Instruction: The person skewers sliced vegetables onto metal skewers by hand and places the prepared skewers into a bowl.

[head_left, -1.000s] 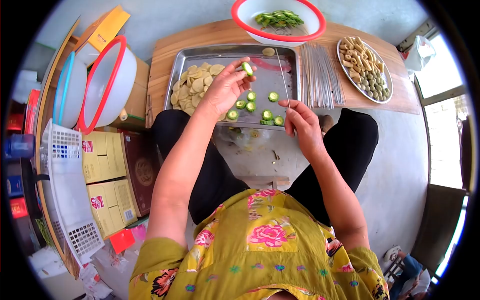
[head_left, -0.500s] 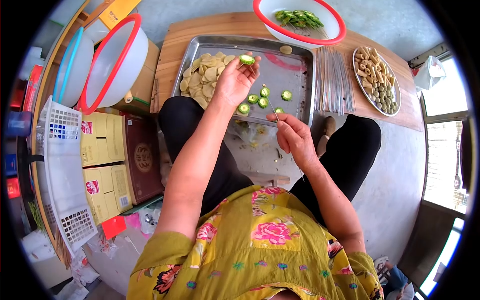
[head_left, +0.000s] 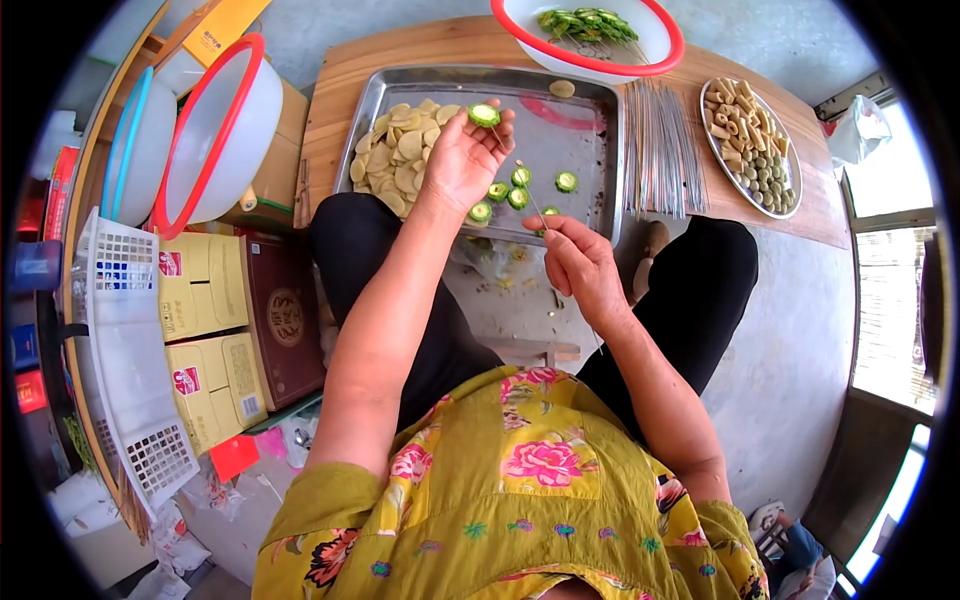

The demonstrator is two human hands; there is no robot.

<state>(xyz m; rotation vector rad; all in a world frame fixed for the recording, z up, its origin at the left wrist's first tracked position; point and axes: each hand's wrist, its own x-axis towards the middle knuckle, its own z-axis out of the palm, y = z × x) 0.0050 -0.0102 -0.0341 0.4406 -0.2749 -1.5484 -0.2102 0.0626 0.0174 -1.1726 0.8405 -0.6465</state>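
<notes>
In my left hand [head_left: 462, 165], palm up over the tray, a round green-rimmed cucumber slice [head_left: 484, 115] is held at the fingertips. My right hand [head_left: 580, 262] pinches a thin metal skewer [head_left: 534, 203] near the tray's front edge. The skewer points up and left toward the left hand; its tip is too fine to place exactly. Several loose cucumber slices [head_left: 566, 182] lie on the metal tray [head_left: 598, 150] beneath and around the skewer. A pile of pale potato slices [head_left: 400, 150] covers the tray's left side.
Bare metal skewers [head_left: 662, 150] lie in a row right of the tray. Beyond them sits an oval plate [head_left: 797, 190] of tan rolls and small greenish balls. A red-rimmed bowl [head_left: 600, 68] at the back holds skewered green slices. Boxes [head_left: 205, 290] and basins [head_left: 225, 130] stand left.
The view has shifted slightly, so the table sits a little further left and up. Both hands keep nearly the same pose, still holding the cucumber slice and the skewer.
</notes>
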